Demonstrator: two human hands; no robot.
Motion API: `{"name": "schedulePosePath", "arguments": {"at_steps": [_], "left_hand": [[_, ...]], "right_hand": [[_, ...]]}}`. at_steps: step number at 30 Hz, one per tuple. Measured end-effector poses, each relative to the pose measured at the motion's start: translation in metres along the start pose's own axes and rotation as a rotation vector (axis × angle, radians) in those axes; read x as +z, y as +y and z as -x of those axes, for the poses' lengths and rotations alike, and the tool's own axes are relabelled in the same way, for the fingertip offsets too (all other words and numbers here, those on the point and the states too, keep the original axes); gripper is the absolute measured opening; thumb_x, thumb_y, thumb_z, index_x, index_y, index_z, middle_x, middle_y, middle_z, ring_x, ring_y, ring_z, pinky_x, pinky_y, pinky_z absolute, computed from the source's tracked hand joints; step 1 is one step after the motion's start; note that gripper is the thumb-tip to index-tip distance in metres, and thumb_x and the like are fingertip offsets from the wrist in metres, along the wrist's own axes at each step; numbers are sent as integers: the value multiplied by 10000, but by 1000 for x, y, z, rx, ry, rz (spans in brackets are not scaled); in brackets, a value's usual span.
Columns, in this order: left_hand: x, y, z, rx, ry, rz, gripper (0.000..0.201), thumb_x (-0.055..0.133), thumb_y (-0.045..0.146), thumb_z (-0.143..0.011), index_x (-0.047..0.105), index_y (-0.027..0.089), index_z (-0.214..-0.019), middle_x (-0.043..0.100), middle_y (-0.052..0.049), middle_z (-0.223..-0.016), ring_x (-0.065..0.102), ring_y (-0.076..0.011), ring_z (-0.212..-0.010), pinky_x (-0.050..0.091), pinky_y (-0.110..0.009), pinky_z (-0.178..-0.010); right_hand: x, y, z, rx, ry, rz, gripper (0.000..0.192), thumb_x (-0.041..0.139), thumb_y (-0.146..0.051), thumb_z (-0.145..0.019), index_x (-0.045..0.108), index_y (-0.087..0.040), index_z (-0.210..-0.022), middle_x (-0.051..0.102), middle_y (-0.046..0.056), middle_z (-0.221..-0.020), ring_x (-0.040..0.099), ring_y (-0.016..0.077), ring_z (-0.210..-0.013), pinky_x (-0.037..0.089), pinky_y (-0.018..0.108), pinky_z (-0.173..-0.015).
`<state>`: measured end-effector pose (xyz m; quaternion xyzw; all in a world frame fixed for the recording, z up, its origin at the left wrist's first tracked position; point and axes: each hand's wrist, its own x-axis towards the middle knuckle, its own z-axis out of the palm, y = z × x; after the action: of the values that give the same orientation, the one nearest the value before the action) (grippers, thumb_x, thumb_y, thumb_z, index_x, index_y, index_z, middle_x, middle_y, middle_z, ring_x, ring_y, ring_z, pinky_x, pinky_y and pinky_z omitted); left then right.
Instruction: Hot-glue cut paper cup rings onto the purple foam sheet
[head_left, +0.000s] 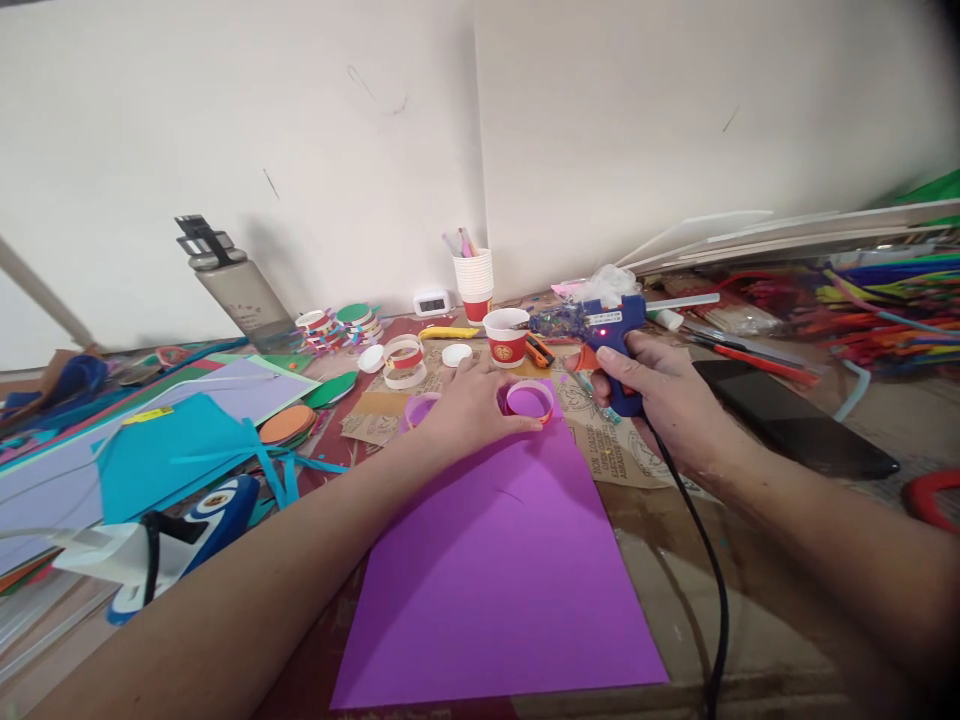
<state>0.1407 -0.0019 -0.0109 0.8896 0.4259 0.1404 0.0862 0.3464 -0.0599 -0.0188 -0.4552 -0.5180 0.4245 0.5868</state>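
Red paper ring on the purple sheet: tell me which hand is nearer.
Left. The left hand touches the red paper ring; the right hand holds the glue gun beside it.

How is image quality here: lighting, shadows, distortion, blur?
Head view: soft even light, with a faint shadow of the water bottle on the wall; wide-angle bending tilts the bottle and darkens the corners; the left hand, ring, right hand and glue gun are sharp.
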Motion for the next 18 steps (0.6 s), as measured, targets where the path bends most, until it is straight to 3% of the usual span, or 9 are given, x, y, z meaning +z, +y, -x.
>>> {"name": "schedulePosePath", "arguments": {"at_steps": [11,18], "left_hand": [[4,2,-7,-42,-38,38,441,653,533,-774,706,300,-1144,691,-39,-1099,581,-269,-1033,451,-359,-851],[3,1,-6,-63,-14,65,521,693,568,-720,704,250,-1132,671,-63,-1126,578,-282,-1046,446,-400,-911]], "right_hand": [[3,-7,1,49,22,-15,231,655,-428,-839,538,-233,-796,550,-48,-621,455,117,-558,345,253,-534],[1,-4,0,30,6,-5,232,632,-430,-863,526,-230,-811,554,-46,-639,462,110,-570,350,238,-537]]}}
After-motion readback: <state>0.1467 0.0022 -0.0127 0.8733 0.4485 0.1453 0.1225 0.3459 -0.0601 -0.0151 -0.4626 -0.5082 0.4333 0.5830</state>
